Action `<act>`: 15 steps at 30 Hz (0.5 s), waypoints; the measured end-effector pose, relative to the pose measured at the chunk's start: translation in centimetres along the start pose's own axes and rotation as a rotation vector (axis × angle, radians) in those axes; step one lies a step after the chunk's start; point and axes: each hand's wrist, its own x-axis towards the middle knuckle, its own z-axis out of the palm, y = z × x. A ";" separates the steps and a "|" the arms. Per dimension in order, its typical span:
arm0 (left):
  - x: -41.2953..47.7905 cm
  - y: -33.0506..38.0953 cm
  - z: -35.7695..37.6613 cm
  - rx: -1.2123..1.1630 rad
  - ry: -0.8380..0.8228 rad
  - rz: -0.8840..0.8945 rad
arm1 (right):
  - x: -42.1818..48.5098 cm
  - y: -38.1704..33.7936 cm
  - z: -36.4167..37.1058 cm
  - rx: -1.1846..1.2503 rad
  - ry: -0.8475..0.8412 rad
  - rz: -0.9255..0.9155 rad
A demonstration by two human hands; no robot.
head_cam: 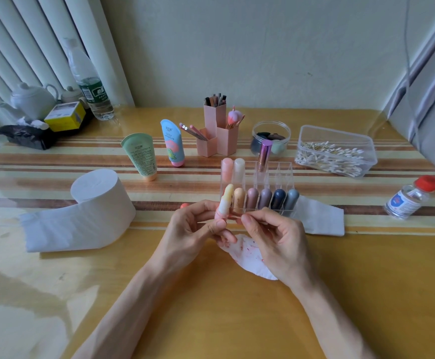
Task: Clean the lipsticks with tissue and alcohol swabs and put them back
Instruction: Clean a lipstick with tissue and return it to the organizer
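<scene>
Your left hand point(193, 229) grips the lipstick point(224, 203) by its pink base, long axis upright and tipped slightly right, just in front of the organizer's point(286, 177) front-left corner. Your right hand point(276, 237), close beside it, pinches what seems to be a thin swab point(237, 216) at the base, though the stick is too fine to confirm. The return should run a short way forward from the nearer left hand. Below, a stained tissue point(247, 257) lies on the glossy striped table point(211, 307), with the roll point(99, 203) to the left, the alcohol bottle point(408, 200) far right and a pale wall behind.
</scene>
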 end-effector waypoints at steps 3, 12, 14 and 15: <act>-0.2 0.4 0.1 0.011 -0.007 -0.002 | 0.1 -0.2 -0.3 0.002 0.020 0.014; 0.0 0.5 -1.1 -0.021 0.327 0.100 | 0.2 -1.0 -0.6 0.058 0.127 0.028; 0.2 0.8 -1.7 0.096 0.416 0.116 | 0.3 -1.2 -0.6 0.060 0.165 0.036; 0.3 0.9 -1.9 0.159 0.454 0.116 | 0.3 -1.3 -0.6 0.063 0.188 0.042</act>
